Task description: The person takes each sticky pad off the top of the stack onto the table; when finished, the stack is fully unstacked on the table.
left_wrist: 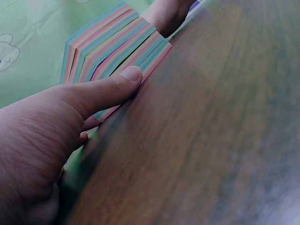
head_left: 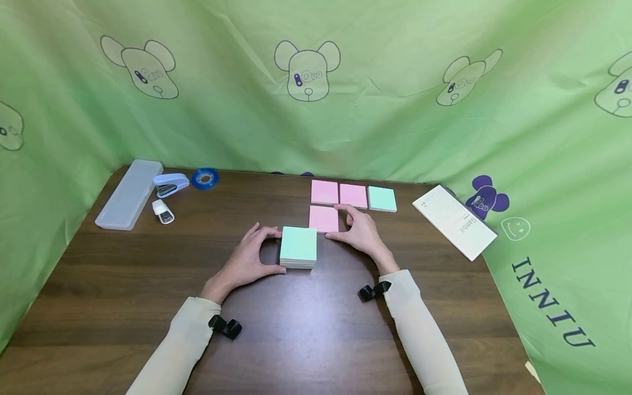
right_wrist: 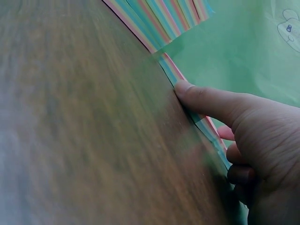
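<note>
My left hand (head_left: 247,260) holds a tall stack of sticky note pads (head_left: 298,245) at its left side, thumb on the near face. The stack's top is mint green, and the left wrist view shows its striped pastel layers (left_wrist: 112,44). My right hand (head_left: 362,233) grips a pink sticky note pad (head_left: 323,219) by its right part, thumb at the near edge and index finger at the far edge. This thin pad lies flat just behind the stack. Beyond it lie two more pink pads (head_left: 323,192) and a mint green pad (head_left: 382,199) in a row.
A white notepad (head_left: 456,222) lies at the right edge of the wooden table (head_left: 296,351). At the back left are a translucent case (head_left: 129,195), a light blue stapler (head_left: 170,184), a blue tape roll (head_left: 204,179) and a small white-capped item (head_left: 163,211). Green curtains surround the table.
</note>
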Tool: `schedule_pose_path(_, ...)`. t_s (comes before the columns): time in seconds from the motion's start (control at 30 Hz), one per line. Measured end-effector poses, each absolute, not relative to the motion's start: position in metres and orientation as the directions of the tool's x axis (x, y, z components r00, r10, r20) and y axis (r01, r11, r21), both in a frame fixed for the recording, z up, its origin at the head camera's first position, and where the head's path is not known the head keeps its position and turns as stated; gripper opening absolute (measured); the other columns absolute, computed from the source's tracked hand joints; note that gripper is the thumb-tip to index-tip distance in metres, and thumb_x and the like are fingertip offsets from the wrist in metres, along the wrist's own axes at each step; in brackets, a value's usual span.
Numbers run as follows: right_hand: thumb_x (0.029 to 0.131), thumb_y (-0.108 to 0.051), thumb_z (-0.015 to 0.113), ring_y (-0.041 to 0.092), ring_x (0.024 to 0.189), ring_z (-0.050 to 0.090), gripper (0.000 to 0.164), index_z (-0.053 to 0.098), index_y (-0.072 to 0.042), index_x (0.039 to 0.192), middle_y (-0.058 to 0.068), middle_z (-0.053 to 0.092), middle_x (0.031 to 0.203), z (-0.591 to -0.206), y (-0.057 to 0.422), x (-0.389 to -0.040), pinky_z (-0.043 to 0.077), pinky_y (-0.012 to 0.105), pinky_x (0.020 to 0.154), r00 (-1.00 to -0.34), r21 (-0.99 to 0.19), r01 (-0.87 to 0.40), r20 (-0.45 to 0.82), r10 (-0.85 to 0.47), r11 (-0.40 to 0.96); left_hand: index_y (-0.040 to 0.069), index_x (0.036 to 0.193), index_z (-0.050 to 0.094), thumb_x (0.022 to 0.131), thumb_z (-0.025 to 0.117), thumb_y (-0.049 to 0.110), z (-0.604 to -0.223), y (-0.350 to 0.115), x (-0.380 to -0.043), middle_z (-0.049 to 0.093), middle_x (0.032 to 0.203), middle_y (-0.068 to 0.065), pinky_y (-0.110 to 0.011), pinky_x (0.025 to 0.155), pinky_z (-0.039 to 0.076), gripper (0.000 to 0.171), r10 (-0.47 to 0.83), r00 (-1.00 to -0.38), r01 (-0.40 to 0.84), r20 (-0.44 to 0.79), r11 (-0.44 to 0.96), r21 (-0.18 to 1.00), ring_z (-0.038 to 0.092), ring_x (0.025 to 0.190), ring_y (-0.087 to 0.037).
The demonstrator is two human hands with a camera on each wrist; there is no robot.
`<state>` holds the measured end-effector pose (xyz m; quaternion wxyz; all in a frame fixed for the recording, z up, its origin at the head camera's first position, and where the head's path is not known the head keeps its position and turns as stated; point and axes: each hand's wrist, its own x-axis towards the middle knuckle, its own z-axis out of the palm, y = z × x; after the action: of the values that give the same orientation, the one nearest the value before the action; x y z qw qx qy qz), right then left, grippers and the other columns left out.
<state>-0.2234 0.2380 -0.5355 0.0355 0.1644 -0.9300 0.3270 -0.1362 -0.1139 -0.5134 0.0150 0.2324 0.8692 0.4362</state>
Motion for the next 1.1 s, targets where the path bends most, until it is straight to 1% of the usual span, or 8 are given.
schedule_pose_path(0.3,0.078,-0.042,0.102,0.014,0.068,0.034,0.082,0.067,-0.017,0.148,-0.003,0.044,0.076,-0.525,0.234,-0.215,0.03,0.035,0.066,-0.946,-0.628,-0.322,0.179,-0.271,0.709,0.007,0.142,0.062,0.075,0.107,0.025,-0.514,-0.113,-0.136,0.068,0.147,-0.012,-0.052,0.141,0.013,0.083,0.417,-0.892,0.39,0.176,0.51,0.767,0.052,0.154,-0.035)
schedule_pose_path(0.43,0.079,-0.045,0.102,0.014,0.069,0.035,0.085,0.065,-0.018,0.151,-0.003,0.044,0.077,-0.52,0.235,-0.213,0.03,0.034,0.067,-0.945,-0.642,-0.323,0.176,-0.277,0.696,0.006,0.141,0.062,0.074,0.107,0.025,-0.514,-0.112,-0.136,0.068,0.147,-0.012,-0.052,0.141,0.013,0.083,0.419,-0.89,0.393,0.179,0.507,0.767,0.052,0.153,-0.035)
schedule_pose_path(0.63,0.082,-0.048,0.1,0.017,0.071,0.038,0.085,0.064,-0.018,0.153,-0.002,0.043,0.077,-0.513,0.237,-0.21,0.032,0.034,0.069,-0.939,-0.704,-0.327,0.17,-0.298,0.63,0.006,0.141,0.061,0.074,0.107,0.025,-0.514,-0.113,-0.136,0.068,0.148,-0.013,-0.052,0.141,0.013,0.083,0.42,-0.89,0.393,0.178,0.507,0.767,0.052,0.154,-0.035)
schedule_pose_path(0.73,0.086,-0.038,0.099,0.016,0.071,0.035,0.079,0.064,-0.016,0.154,-0.003,0.038,0.076,-0.502,0.236,-0.204,0.034,0.033,0.072,-0.938,-0.749,-0.315,0.152,-0.311,0.583,0.006,0.141,0.061,0.074,0.107,0.025,-0.513,-0.113,-0.136,0.068,0.147,-0.013,-0.053,0.141,0.013,0.083,0.422,-0.888,0.397,0.181,0.507,0.765,0.052,0.154,-0.035)
schedule_pose_path(0.83,0.093,-0.023,0.093,0.015,0.071,0.034,0.067,0.064,-0.011,0.152,-0.003,0.035,0.077,-0.491,0.234,-0.2,0.035,0.034,0.073,-0.937,-0.785,-0.303,0.143,-0.318,0.54,0.006,0.141,0.061,0.074,0.107,0.025,-0.513,-0.113,-0.136,0.068,0.147,-0.013,-0.053,0.141,0.013,0.083,0.422,-0.888,0.398,0.182,0.508,0.764,0.053,0.153,-0.035)
schedule_pose_path(0.9,0.097,-0.018,0.089,0.014,0.072,0.034,0.059,0.065,-0.01,0.151,-0.003,0.035,0.077,-0.485,0.231,-0.198,0.035,0.034,0.073,-0.937,-0.794,-0.302,0.145,-0.318,0.528,0.006,0.141,0.061,0.074,0.107,0.025,-0.513,-0.113,-0.137,0.068,0.147,-0.013,-0.053,0.141,0.013,0.083,0.421,-0.888,0.398,0.183,0.507,0.765,0.053,0.153,-0.035)
schedule_pose_path(0.97,0.1,-0.018,0.086,0.012,0.072,0.034,0.054,0.066,-0.01,0.149,-0.003,0.036,0.077,-0.48,0.228,-0.196,0.035,0.034,0.072,-0.935,-0.792,-0.309,0.15,-0.322,0.526,0.006,0.141,0.061,0.074,0.107,0.024,-0.513,-0.113,-0.137,0.068,0.147,-0.013,-0.053,0.141,0.013,0.083,0.418,-0.889,0.397,0.185,0.506,0.765,0.052,0.153,-0.036)
schedule_pose_path(1.1,0.102,-0.02,0.083,0.011,0.07,0.032,0.05,0.067,-0.012,0.15,-0.004,0.035,0.076,-0.472,0.222,-0.191,0.035,0.034,0.072,-0.926,-0.788,-0.323,0.148,-0.348,0.524,0.005,0.141,0.061,0.074,0.106,0.025,-0.514,-0.113,-0.137,0.068,0.146,-0.013,-0.053,0.141,0.014,0.083,0.419,-0.889,0.4,0.188,0.506,0.764,0.052,0.153,-0.036)
